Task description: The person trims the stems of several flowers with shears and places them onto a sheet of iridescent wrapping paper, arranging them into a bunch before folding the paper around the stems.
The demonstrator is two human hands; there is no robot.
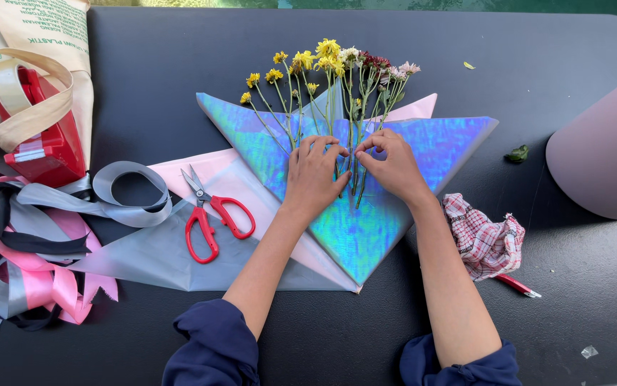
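A bunch of small flowers (pixel 330 68), yellow, white and dark red, lies with green stems fanned across a folded iridescent blue wrapping sheet (pixel 365 229) on a black table (pixel 322 336). My left hand (pixel 313 175) and my right hand (pixel 392 166) rest side by side on the sheet, fingertips pressing on the flower stems (pixel 350 136) near the middle. Pink paper (pixel 205 168) and a translucent grey sheet (pixel 158 254) lie under the blue sheet.
Red-handled scissors (pixel 208 214) lie left of my left hand. Further left are grey, pink and black ribbons (pixel 44 236), a red tape dispenser (pixel 44 143) and a beige bag (pixel 37 28). A checked cloth (pixel 483 239) over a red pen (pixel 517 286) lies right; a mauve paper roll (pixel 605 154) beyond.
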